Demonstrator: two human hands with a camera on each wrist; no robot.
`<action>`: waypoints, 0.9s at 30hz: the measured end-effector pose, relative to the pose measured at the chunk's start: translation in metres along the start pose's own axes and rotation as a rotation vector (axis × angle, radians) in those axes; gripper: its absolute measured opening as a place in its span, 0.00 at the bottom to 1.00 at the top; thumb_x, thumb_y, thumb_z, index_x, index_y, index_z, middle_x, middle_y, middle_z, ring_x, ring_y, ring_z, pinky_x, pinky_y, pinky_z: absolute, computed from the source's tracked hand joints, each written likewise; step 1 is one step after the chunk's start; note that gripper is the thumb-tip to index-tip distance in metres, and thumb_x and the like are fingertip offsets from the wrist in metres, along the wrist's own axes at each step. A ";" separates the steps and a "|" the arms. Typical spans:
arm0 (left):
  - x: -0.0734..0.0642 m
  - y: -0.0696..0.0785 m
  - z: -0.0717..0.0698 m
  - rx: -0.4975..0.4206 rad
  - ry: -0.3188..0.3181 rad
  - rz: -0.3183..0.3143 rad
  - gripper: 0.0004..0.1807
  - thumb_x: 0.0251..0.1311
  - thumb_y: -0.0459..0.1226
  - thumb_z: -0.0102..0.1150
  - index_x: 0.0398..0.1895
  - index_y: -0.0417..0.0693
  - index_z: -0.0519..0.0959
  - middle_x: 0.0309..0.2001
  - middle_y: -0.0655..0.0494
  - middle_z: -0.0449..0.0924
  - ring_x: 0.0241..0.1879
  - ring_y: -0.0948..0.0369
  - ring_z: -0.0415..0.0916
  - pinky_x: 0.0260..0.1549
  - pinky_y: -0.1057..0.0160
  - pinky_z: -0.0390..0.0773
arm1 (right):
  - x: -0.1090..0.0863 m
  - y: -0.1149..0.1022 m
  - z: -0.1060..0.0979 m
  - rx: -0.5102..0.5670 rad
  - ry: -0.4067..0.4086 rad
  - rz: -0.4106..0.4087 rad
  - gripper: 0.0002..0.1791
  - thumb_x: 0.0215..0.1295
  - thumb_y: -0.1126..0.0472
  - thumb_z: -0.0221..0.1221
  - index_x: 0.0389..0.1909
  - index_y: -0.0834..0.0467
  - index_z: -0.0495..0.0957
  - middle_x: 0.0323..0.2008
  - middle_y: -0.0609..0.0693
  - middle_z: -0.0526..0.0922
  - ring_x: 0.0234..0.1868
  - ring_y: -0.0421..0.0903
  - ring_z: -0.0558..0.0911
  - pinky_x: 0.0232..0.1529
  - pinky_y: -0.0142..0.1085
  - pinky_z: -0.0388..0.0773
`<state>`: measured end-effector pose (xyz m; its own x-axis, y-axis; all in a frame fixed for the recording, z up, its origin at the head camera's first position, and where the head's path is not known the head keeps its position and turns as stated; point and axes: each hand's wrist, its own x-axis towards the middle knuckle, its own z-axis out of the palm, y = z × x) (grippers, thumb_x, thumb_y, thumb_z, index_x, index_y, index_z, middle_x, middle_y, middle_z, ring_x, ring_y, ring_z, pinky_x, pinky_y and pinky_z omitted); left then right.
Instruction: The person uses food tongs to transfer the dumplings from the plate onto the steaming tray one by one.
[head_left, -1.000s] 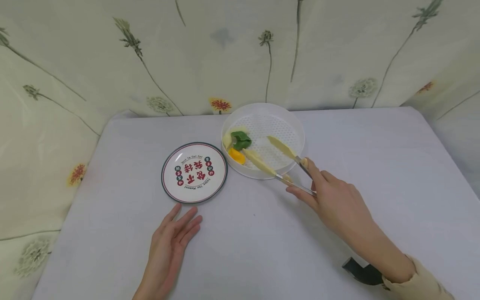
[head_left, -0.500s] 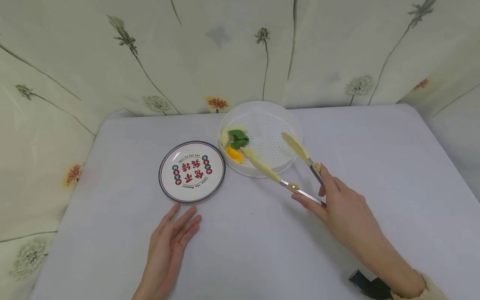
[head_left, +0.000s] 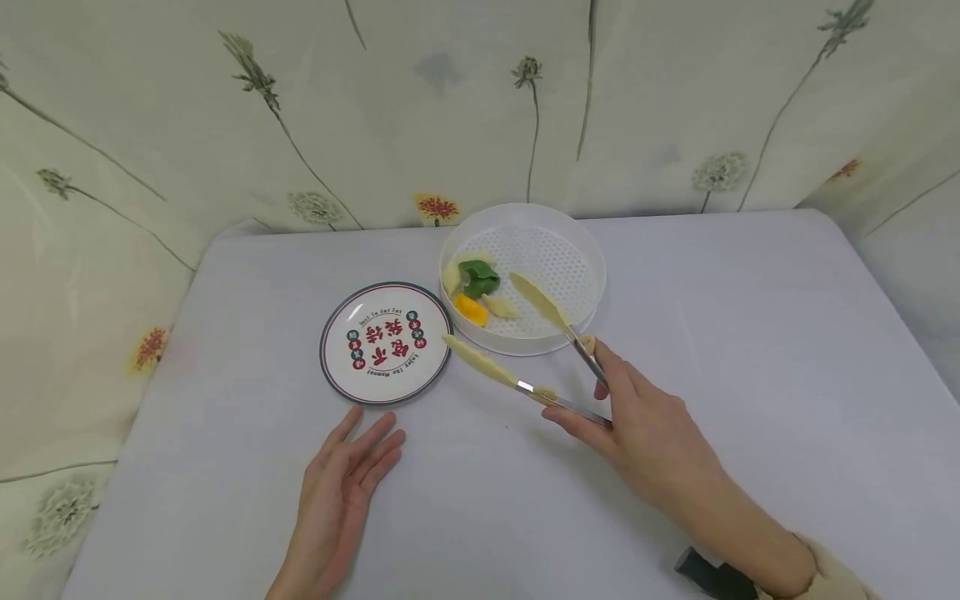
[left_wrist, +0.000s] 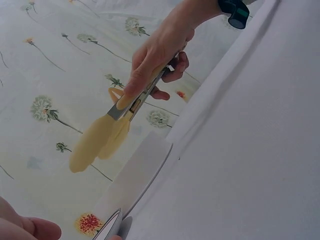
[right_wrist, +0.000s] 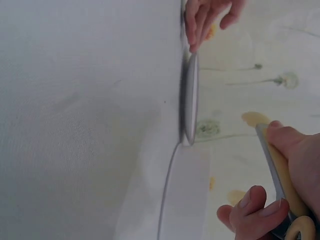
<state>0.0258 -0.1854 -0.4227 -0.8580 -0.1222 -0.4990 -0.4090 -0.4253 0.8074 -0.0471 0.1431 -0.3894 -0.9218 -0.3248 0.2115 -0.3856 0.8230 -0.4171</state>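
My right hand grips metal tongs with pale yellow tips, held above the table. The tips are spread apart with nothing between them. In the head view one tip overlaps the plate's right rim and the other overlaps the basket. The white round basket has a perforated bottom. At its left side lie a green piece, an orange-yellow piece and pale yellow pieces. My left hand lies with its fingers extended, fingertips right at the near rim of the white plate.
A white cloth covers the table. Behind it hangs a flower-printed curtain. A dark band sits at my right wrist beside a beige sleeve.
The tongs went right, then swung back left and nearer to me, off the basket's left side. The pale piece near the orange-yellow one is now uncovered. My left hand stays put.
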 end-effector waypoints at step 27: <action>0.000 -0.003 -0.002 0.012 -0.002 0.018 0.34 0.87 0.42 0.36 0.89 0.49 0.43 0.81 0.41 0.66 0.67 0.61 0.83 0.69 0.67 0.82 | 0.011 -0.034 0.038 0.048 -0.122 -0.042 0.54 0.64 0.32 0.70 0.78 0.62 0.63 0.56 0.59 0.86 0.37 0.50 0.89 0.41 0.48 0.92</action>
<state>0.0277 -0.1862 -0.4255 -0.8658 -0.1279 -0.4838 -0.3973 -0.4120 0.8200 -0.0458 0.0936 -0.4065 -0.9017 -0.4150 0.1212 -0.4223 0.7855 -0.4524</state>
